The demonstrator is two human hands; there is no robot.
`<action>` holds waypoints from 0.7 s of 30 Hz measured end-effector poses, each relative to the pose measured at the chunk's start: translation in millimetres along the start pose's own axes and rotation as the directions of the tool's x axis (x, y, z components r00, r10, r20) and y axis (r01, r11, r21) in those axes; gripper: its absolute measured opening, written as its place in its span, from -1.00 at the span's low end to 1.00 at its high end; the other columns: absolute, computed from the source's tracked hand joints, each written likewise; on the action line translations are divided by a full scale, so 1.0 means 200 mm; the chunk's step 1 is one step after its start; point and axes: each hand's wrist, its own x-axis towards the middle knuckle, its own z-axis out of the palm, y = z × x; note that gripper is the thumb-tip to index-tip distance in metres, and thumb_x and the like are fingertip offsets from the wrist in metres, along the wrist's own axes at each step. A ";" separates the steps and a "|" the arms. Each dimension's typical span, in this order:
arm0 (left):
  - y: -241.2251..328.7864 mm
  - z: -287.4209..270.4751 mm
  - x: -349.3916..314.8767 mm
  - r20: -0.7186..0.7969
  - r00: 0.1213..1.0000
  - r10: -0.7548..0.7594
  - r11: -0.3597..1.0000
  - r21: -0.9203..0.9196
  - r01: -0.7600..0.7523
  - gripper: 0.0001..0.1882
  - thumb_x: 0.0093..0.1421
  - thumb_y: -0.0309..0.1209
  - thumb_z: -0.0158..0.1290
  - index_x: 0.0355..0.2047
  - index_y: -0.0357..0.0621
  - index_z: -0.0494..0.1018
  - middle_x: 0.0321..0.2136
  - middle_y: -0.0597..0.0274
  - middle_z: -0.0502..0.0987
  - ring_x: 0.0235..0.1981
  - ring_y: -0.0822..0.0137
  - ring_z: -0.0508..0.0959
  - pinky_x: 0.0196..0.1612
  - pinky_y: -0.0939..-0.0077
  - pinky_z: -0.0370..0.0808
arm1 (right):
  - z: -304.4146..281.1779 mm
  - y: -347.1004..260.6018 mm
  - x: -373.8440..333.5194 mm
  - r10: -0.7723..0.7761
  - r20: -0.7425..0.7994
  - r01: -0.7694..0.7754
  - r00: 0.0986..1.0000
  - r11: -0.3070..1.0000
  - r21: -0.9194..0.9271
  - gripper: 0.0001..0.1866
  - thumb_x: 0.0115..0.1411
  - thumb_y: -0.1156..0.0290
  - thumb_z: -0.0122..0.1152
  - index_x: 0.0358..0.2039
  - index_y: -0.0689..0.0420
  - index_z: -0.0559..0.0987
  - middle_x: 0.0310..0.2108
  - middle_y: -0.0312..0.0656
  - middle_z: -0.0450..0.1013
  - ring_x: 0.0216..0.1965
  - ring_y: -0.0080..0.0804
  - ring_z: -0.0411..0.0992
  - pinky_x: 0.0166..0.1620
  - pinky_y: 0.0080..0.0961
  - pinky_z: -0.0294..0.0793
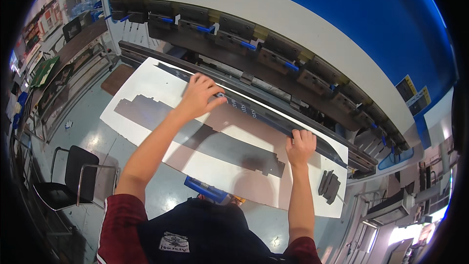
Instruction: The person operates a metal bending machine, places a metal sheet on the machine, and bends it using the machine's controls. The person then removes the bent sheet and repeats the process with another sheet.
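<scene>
Head view: metal strip (254, 112) under both hands' grip.

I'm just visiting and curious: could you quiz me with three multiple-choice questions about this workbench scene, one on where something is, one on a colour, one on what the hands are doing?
1. Where does the small stack of dark cut pieces lie on the white table?
A. By its right end
B. By its left end
C. Under the chair

2. What colour is the machine's upper panel?
A. Green
B. Blue
C. Yellow

3. What are the two hands doing?
A. Hanging free in the air
B. Both holding the black chair
C. Both pressed on a long dark metal strip at the machine's edge

Answers:
1. A, the stack sits on the table's right end, right of the right hand.
2. B, the panel above the white band is blue.
3. C, the left hand and right hand both rest on the long dark metal strip.
</scene>
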 end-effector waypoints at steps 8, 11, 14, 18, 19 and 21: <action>0.06 0.68 -0.46 -0.119 0.988 -0.102 0.994 -0.058 0.096 -0.75 0.22 -0.13 0.34 -0.24 0.01 0.65 -0.28 0.32 0.49 -0.09 0.20 0.44 0.14 0.08 0.19 | 0.39 0.20 -0.60 0.072 -0.040 -0.071 0.997 0.997 0.023 -0.75 -0.11 0.52 0.39 -0.35 0.09 0.59 -0.39 -0.20 0.40 -0.26 -0.11 0.38 -0.04 -0.08 0.33; 0.13 0.85 -0.70 -0.045 0.983 -0.176 0.982 -0.075 0.173 -0.75 0.21 -0.15 0.35 -0.26 -0.01 0.66 -0.26 0.30 0.53 -0.08 0.19 0.46 0.14 0.06 0.19 | 0.45 0.16 -0.82 0.231 0.187 -0.252 0.955 0.963 0.099 -0.73 -0.01 0.44 0.47 -0.27 0.12 0.61 -0.31 -0.17 0.45 -0.18 -0.09 0.38 -0.03 -0.09 0.32; 0.14 0.94 -0.86 0.048 0.968 -0.248 0.964 -0.083 0.252 -0.78 0.20 -0.19 0.36 -0.29 -0.03 0.66 -0.25 0.30 0.56 -0.07 0.18 0.47 0.15 0.04 0.19 | 0.43 0.10 -0.98 0.269 0.417 -0.396 0.868 0.882 0.256 -0.63 0.06 0.30 0.57 -0.17 0.14 0.62 -0.20 -0.13 0.50 -0.05 -0.06 0.40 0.05 -0.08 0.34; 0.11 0.98 -0.90 0.105 0.950 -0.295 0.953 -0.042 0.300 -0.83 0.19 -0.25 0.36 -0.30 -0.03 0.67 -0.25 0.31 0.58 -0.04 0.17 0.48 0.18 0.03 0.18 | 0.38 0.12 -1.09 0.397 0.379 -0.487 0.836 0.855 0.179 -0.45 0.03 0.10 0.62 -0.09 0.17 0.61 -0.05 -0.06 0.52 0.12 0.04 0.39 0.32 0.08 0.24; 0.11 0.98 -0.90 0.114 0.945 -0.307 0.950 -0.028 0.311 -0.83 0.20 -0.25 0.36 -0.30 -0.03 0.67 -0.25 0.31 0.58 -0.04 0.17 0.48 0.19 0.03 0.18 | 0.37 0.15 -1.11 0.485 0.331 -0.537 0.810 0.839 0.087 -0.42 0.02 0.06 0.62 -0.09 0.18 0.60 -0.02 -0.04 0.50 0.14 0.06 0.37 0.35 0.13 0.20; 0.11 1.00 -0.89 0.095 0.929 -0.359 0.931 -0.037 0.363 -0.84 0.21 -0.28 0.34 -0.27 -0.03 0.66 -0.19 0.27 0.57 0.03 0.15 0.49 0.25 -0.04 0.17 | 0.35 0.20 -1.14 0.634 0.215 -0.637 0.743 0.768 -0.065 -0.35 0.01 -0.02 0.62 -0.08 0.19 0.57 0.06 0.00 0.46 0.19 0.09 0.32 0.41 0.23 0.10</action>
